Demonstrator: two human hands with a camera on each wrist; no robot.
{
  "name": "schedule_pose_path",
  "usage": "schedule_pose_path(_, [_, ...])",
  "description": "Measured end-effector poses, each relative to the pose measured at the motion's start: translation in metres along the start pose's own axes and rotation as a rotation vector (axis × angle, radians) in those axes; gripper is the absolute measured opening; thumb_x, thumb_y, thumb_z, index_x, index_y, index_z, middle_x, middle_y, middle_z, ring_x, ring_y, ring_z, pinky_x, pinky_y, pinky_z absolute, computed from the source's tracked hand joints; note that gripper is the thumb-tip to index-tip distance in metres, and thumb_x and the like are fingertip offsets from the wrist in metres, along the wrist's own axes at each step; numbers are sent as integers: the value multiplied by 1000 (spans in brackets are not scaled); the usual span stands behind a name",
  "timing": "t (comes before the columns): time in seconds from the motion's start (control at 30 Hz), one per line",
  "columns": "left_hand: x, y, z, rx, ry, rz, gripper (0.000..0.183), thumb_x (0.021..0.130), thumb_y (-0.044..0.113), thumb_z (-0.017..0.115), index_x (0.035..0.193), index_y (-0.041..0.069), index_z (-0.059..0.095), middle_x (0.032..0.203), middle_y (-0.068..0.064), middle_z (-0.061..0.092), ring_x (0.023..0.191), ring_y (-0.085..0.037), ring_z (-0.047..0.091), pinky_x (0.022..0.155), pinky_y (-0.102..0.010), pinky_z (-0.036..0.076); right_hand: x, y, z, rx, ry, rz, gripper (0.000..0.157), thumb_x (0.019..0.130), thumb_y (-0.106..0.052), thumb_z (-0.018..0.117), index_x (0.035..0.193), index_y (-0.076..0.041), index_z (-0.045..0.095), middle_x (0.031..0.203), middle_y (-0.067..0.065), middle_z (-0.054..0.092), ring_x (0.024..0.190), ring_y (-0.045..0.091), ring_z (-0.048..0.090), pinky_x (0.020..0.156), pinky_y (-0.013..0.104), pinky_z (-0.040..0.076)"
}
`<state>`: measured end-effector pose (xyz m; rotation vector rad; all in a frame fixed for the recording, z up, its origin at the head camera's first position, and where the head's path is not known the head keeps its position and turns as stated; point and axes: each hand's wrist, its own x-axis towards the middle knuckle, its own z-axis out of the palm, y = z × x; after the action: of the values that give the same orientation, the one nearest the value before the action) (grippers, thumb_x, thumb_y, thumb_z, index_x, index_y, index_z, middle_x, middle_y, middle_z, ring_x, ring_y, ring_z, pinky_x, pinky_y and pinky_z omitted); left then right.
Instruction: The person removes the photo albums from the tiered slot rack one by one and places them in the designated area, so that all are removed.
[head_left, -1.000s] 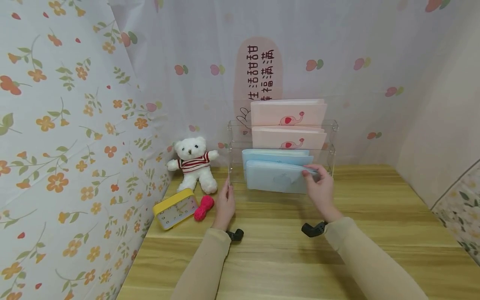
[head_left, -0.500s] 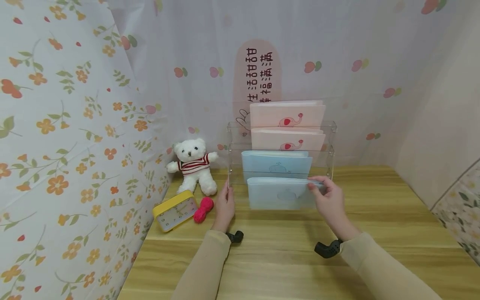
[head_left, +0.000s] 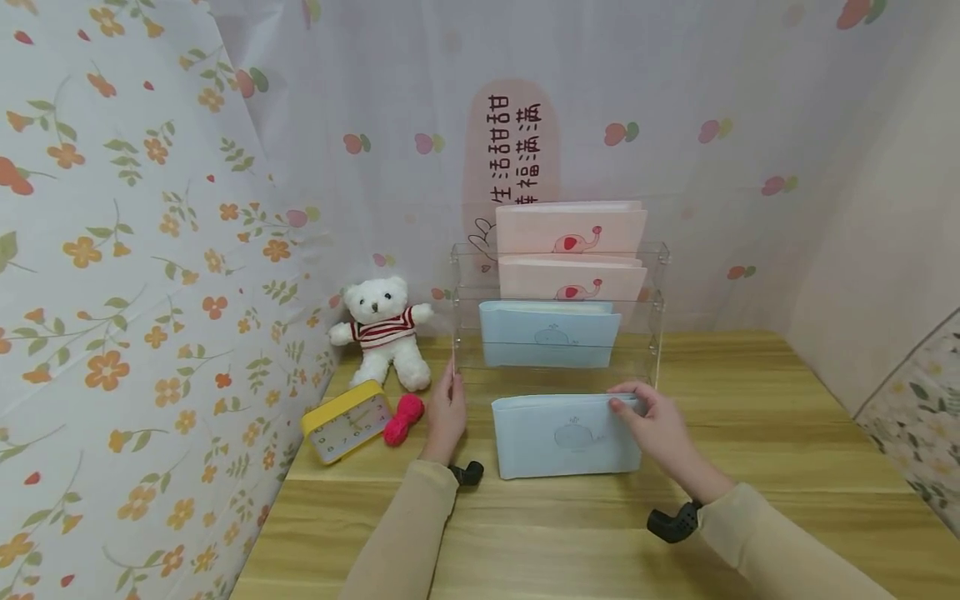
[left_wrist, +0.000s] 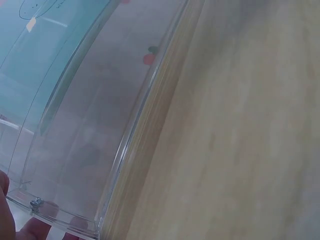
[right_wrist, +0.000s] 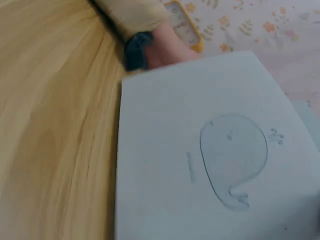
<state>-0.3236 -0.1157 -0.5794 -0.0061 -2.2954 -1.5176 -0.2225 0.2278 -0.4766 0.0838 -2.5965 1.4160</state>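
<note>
My right hand (head_left: 660, 429) pinches the upper right corner of a light blue booklet (head_left: 562, 442) with a whale drawing. The booklet stands upright in front of the clear acrylic rack (head_left: 468, 358); its whale cover (right_wrist: 170, 115) fills much of the right wrist view. My left hand (head_left: 447, 417) grips the rack's left side panel, and its fingers (left_wrist: 37, 227) show at that panel in the left wrist view. A second blue whale booklet (head_left: 525, 337) sits in the rack's lower tier. Behind it, two pink elephant booklets stand in the higher tiers, the rearmost pink booklet (head_left: 532, 229) tallest.
Left of the rack sit a white teddy bear (head_left: 382, 333) in a striped sweater, a yellow clock (head_left: 347, 421) and a hot pink yarn bundle (head_left: 403, 419). Patterned cloth (head_left: 360, 83) hangs behind the wooden table (head_left: 750, 417) and along its left side.
My right hand has drawn the front blue booklet out of the rack, towards me and down, uncovering the blue booklet behind it. My left hand stays on the rack's side.
</note>
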Motion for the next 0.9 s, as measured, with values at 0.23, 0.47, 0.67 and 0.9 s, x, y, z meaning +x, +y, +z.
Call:
schedule_pose_path(0.23, [3,-8,1,-27,-27,-62,51,117,33,52,168,35,48,162,-10,62,151,-37,56,125,-60,46,2,10,-11,-121,-136,-115,16,102,-12,79,118,-10,79,121,14,80,106,19,69,80,25,55])
schedule_pose_path(0.47, [2,-8,1,3,3,10,50,118,35,50,167,27,51,157,-16,65,142,-42,62,117,-65,50,4,16,-22,-140,-305,-207,27,97,-13,84,124,-14,81,128,13,80,110,19,71,82,24,57])
schedule_pose_path(0.67, [7,-20,3,-13,-33,-34,51,118,36,50,169,34,47,162,-11,61,150,-36,57,123,-61,48,3,26,-20,-165,-442,-202,31,97,-19,84,128,-17,81,124,5,81,109,13,69,85,24,56])
schedule_pose_path(0.9, [7,-17,2,-59,-63,-83,52,118,36,51,169,40,44,165,-9,59,152,-34,56,125,-59,47,-2,33,-12,-92,-563,-208,32,98,-19,83,129,-10,80,120,6,81,101,1,67,81,23,59])
